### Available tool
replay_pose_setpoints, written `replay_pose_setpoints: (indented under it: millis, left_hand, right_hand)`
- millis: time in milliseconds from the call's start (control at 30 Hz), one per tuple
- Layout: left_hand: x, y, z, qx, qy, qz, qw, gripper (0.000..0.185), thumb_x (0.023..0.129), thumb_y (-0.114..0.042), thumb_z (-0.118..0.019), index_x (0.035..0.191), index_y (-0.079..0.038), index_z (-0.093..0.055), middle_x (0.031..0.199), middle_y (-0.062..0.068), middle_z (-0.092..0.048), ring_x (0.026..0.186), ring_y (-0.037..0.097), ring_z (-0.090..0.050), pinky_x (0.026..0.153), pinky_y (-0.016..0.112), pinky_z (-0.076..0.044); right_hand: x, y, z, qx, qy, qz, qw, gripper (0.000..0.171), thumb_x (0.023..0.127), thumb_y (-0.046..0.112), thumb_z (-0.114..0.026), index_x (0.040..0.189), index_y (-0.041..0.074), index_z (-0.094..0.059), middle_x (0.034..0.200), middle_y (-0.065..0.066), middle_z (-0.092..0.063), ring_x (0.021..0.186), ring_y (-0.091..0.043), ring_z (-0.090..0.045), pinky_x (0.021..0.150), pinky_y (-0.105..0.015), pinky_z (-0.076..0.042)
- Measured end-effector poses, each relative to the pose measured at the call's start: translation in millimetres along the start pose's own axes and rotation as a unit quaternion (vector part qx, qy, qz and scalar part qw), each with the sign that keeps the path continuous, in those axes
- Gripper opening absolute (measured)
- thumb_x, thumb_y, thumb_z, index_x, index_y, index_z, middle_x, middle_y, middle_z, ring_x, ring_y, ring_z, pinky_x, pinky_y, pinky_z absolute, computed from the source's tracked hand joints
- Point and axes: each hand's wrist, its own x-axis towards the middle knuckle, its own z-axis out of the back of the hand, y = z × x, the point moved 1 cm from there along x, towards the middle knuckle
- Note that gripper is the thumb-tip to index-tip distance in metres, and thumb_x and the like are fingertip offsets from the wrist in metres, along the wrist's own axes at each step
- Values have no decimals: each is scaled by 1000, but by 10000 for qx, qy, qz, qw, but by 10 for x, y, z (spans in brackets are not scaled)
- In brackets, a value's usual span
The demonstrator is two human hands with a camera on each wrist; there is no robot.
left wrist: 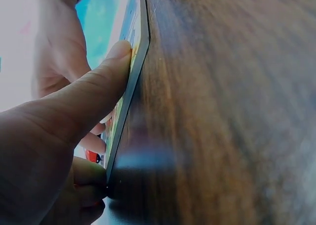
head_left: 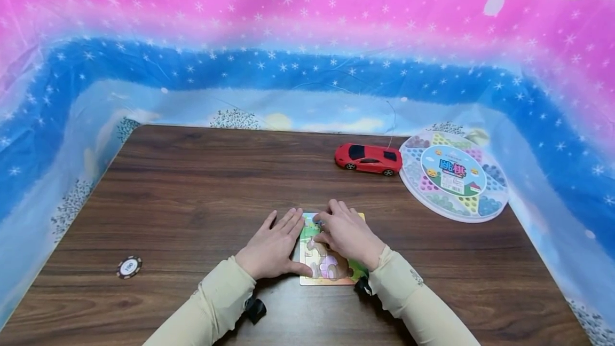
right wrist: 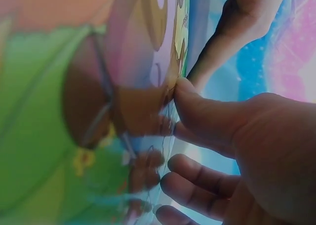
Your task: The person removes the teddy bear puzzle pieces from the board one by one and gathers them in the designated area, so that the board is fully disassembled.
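A picture puzzle board (head_left: 331, 274) with a cartoon animal lies flat on the brown wooden table (head_left: 192, 191), near its front edge. My left hand (head_left: 281, 242) rests flat on the table beside the board's left side. Its fingers are straight and its thumb (left wrist: 94, 101) presses against the board's edge (left wrist: 129, 94). My right hand (head_left: 343, 234) lies on top of the puzzle with bent fingers, covering much of the picture. Its thumb (right wrist: 197, 111) touches the puzzle surface (right wrist: 98, 86), with nothing seen pinched between thumb and fingers.
A red toy car (head_left: 368, 158) stands at the back right. Beside it lies a round clear case of coloured marbles (head_left: 454, 175). A poker chip (head_left: 129, 267) sits at the front left. Pink and blue starry cloth (head_left: 307, 68) surrounds the table.
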Motion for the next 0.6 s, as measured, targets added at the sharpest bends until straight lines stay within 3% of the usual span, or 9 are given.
replay_pose_setpoints:
  millis: [433, 600]
  left_hand:
    - [4, -2, -7, -38, 49, 2, 10000, 111, 73, -78, -50, 146, 2, -28, 153, 17, -18, 142, 28, -14, 110, 54, -14]
    - [4, 1, -4, -7, 87, 32, 10000, 111, 73, -79, -49, 146, 1, -28, 154, 16, -17, 142, 27, -13, 110, 54, -14]
  right_hand:
    - [82, 14, 7, 353, 165, -358, 9986, 35, 79, 36, -75, 106, 15, -66, 94, 1, -51, 87, -16, -48, 70, -39, -42]
    - [101, -6, -11, 822, 361, -618, 9940, 32, 80, 28, -76, 106, 14, -63, 91, 2, -49, 82, -15, -47, 68, -35, -41]
